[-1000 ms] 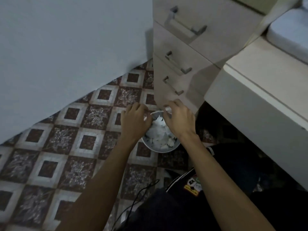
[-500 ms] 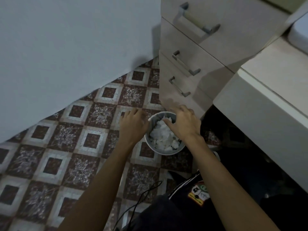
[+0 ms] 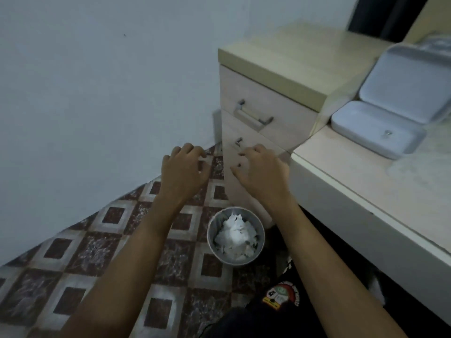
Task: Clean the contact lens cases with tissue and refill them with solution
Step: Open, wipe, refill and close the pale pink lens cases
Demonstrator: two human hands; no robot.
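Note:
A small round grey waste bin [image 3: 211, 230] stands on the patterned floor, filled with crumpled white tissue [image 3: 235, 236]. My left hand [image 3: 184, 170] hovers well above and to the left of the bin, fingers loosely curled, holding nothing. My right hand [image 3: 260, 173] is raised in front of the drawer unit, fingers loosely curled and empty. An open white hinged box [image 3: 375, 131] lies on the desk at the right. No contact lens case or solution bottle shows.
A beige drawer unit [image 3: 266, 103] with metal handles stands against the pale wall. A white desk [image 3: 366, 181] runs along the right. Tiled floor [image 3: 97, 242] spreads at lower left. My dark-clothed lap fills the bottom.
Both hands have lifted away from the bin's rim and now hang apart above it. The view has tilted up, bringing the desk top and the white box into sight.

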